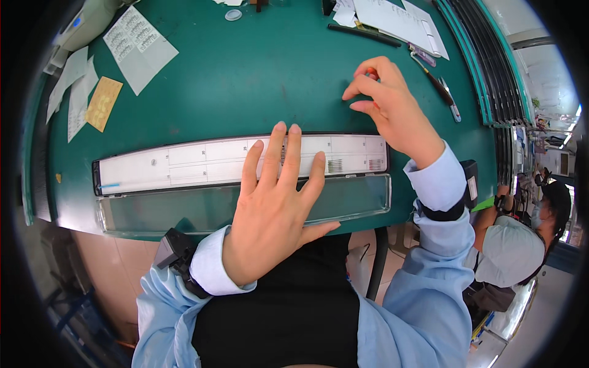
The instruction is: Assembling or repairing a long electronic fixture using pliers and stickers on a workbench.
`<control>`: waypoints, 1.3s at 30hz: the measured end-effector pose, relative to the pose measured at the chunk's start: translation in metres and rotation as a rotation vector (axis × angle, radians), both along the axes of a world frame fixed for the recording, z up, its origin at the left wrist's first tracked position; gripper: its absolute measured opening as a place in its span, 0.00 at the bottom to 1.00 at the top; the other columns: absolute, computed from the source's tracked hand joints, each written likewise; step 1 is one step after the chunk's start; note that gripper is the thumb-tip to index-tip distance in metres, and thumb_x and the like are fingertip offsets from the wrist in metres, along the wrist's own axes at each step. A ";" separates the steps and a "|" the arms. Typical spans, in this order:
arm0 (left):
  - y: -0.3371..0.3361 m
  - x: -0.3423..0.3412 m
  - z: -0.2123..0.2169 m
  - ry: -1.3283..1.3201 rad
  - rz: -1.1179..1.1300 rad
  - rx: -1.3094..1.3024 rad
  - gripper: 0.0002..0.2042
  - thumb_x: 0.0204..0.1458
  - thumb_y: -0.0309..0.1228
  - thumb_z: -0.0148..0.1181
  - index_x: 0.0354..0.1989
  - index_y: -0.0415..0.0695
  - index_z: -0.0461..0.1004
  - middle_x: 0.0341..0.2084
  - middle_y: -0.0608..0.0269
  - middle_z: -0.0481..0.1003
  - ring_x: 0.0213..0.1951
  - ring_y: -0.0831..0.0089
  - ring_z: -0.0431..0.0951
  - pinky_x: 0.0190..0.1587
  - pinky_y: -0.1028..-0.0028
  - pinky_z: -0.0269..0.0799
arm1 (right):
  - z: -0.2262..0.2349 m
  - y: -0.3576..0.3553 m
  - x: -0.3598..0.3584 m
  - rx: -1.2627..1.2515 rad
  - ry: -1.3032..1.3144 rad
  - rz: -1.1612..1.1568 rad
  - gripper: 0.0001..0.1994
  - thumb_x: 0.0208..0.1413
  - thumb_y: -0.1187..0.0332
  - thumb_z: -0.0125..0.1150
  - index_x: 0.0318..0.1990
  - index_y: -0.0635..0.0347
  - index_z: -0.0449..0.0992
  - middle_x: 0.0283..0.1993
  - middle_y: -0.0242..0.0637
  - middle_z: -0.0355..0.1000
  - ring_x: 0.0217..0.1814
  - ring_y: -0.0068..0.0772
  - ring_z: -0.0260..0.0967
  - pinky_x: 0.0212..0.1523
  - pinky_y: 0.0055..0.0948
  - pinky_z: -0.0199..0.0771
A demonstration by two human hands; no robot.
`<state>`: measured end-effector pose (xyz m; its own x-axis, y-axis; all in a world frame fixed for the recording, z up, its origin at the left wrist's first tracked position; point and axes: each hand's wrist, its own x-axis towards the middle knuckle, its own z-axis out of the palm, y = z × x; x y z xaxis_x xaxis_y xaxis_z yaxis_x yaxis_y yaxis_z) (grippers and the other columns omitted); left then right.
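Note:
A long, narrow case [202,161] lies across the near part of the green table, its white inner panel printed with lines. Its clear lid [165,208] is folded down toward me. My left hand [270,205] rests over the middle of the case, fingers spread and palm down, hiding part of the panel. A short blue strip [110,185] shows at the panel's left end. Beyond the case's right end, my right hand [383,101] hovers with thumb and index finger curled into a pinch; anything between their tips is too small to make out.
Printed sheets [138,49] and a tan card [103,103] lie at the far left. A black pen [363,35], papers [399,21] and a brown-handled tool [437,87] lie at the far right. Dark stacked frames [491,67] line the right edge; another person [512,245] sits beyond.

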<state>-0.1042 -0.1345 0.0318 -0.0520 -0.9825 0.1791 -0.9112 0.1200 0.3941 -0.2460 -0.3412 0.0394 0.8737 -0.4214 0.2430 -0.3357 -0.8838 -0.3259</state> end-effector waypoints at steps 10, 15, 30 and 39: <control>0.003 0.002 0.001 -0.015 -0.009 -0.040 0.37 0.36 0.52 0.70 0.53 0.41 0.71 0.60 0.34 0.60 0.65 0.43 0.57 0.64 0.49 0.52 | -0.001 -0.005 0.002 0.083 0.010 -0.014 0.10 0.46 0.79 0.66 0.32 0.57 0.70 0.42 0.39 0.63 0.46 0.45 0.62 0.46 0.37 0.64; 0.016 0.018 0.014 -0.023 -0.003 0.045 0.37 0.33 0.48 0.73 0.52 0.40 0.71 0.61 0.32 0.56 0.66 0.41 0.54 0.65 0.46 0.48 | 0.024 0.029 -0.008 0.053 -0.164 -0.017 0.11 0.43 0.80 0.66 0.31 0.60 0.69 0.43 0.40 0.63 0.46 0.46 0.62 0.45 0.37 0.63; -0.013 -0.024 -0.008 0.034 0.008 -0.010 0.38 0.41 0.53 0.66 0.59 0.43 0.68 0.62 0.38 0.56 0.65 0.40 0.54 0.63 0.46 0.49 | -0.001 0.063 -0.026 -0.145 0.129 -0.072 0.13 0.40 0.76 0.66 0.34 0.65 0.69 0.46 0.42 0.62 0.45 0.43 0.61 0.46 0.37 0.61; -0.016 -0.025 -0.003 -0.008 -0.011 0.069 0.40 0.38 0.60 0.64 0.61 0.51 0.69 0.63 0.38 0.56 0.64 0.39 0.55 0.62 0.46 0.50 | 0.014 0.047 -0.042 0.349 -0.892 -0.084 0.10 0.66 0.63 0.44 0.43 0.59 0.67 0.40 0.42 0.64 0.32 0.33 0.62 0.30 0.27 0.65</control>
